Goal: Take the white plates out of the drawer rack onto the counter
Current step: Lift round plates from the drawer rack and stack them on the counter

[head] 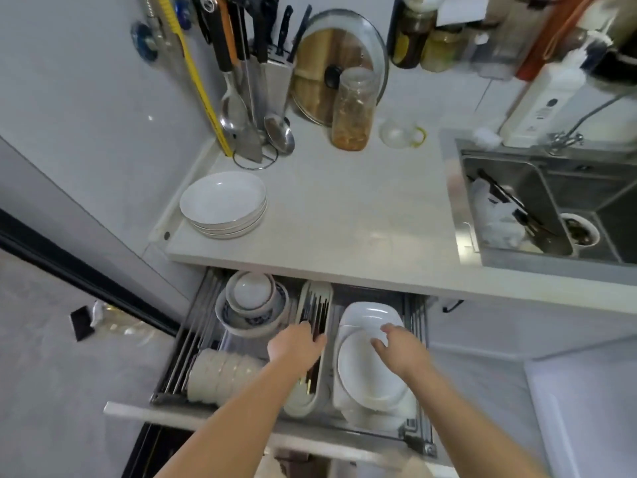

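Two bare arms reach down into the open drawer rack (418,439) under the counter (344,215). On one side, the left hand (296,345) lies flat and loose on the long chopstick tray (312,350), with its fingers spread and holding nothing. On the other side, the right hand (396,348) is over the white plates in the drawer (372,370). Its fingers are curled at the edge of the top plate, but you cannot tell if they grip it yet.

These plates lie piled on the right side of the rack. Dark chopsticks fill the tray, which sits in the middle, just beside the plates. On the left side are stacked bowls (253,301), some with blue patterns, and a row of cream bowls (220,377) lying on their side.

Up on the counter, a stack of white plates (224,203) sits near the left edge. Behind it hang ladles (241,108), and a tall jar (353,110) stands in front of a glass lid (339,63). Over to the right, the sink (551,201) holds some dirty things.
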